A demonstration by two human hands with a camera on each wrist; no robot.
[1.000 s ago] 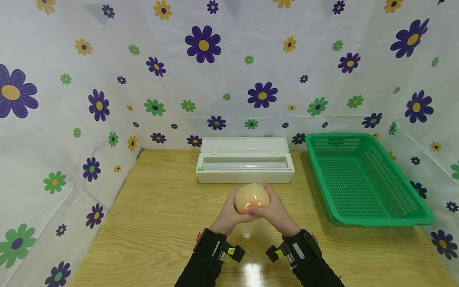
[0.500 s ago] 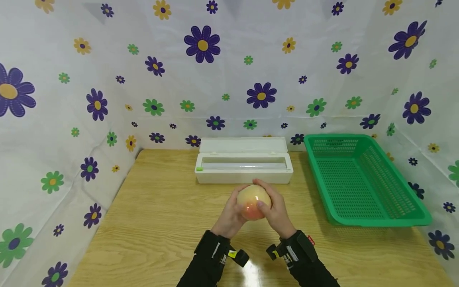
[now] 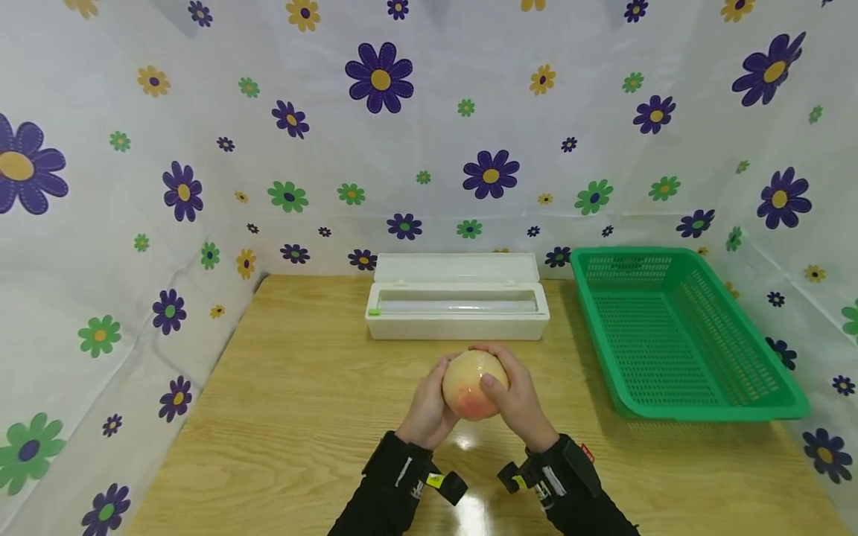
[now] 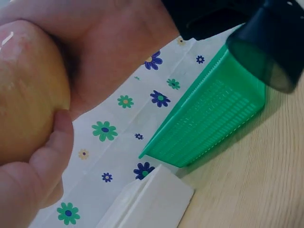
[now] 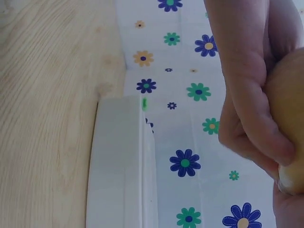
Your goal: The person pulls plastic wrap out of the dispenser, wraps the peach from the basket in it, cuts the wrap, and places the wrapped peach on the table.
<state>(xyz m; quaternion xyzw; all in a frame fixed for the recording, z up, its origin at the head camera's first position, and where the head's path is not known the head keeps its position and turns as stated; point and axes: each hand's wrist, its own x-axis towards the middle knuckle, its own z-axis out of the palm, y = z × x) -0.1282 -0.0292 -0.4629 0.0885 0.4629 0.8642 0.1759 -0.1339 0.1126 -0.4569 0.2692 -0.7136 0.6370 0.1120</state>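
Observation:
Both hands hold a peach (image 3: 465,383) above the table, in front of a white wrap box. Pale yellow with a pink-red patch on the near side, the peach has a glossy, film-like surface. My left hand (image 3: 424,411) grips its left side, fingers curled behind it. My right hand (image 3: 526,406) clasps the right side, thumb across the front and fingers over the far top. In the left wrist view the peach (image 4: 28,95) is cut off at the left edge. In the right wrist view part of the peach (image 5: 290,102) shows beside curled fingers.
The white box (image 3: 459,329) stands at the back of the wooden table (image 3: 295,417), lid raised, with a roll of clear film (image 3: 459,306) inside. To the right sits a green plastic basket (image 3: 710,414). A flowered cloth (image 3: 429,134) hangs behind and at the sides.
Both hands have turned the peach, bringing its pink-red patch more into view at the front. The right thumb has moved up the front of the peach. Box and basket stay put.

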